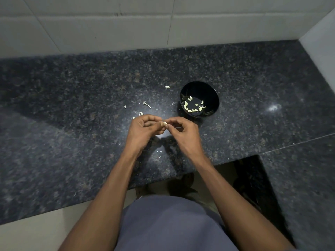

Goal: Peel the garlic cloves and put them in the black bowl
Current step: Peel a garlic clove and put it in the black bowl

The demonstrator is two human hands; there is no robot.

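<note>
A small pale garlic clove is pinched between the fingertips of both hands, just above the dark granite counter. My left hand curls round it from the left and my right hand pinches it from the right. The black bowl stands upright on the counter just beyond and to the right of my hands, apart from them. Several peeled cloves lie in its bottom.
Bits of garlic and skin lie scattered on the counter beyond my left hand, one piece left of the bowl. A white tiled wall closes the back and right. The counter's front edge has a cut-out at lower right.
</note>
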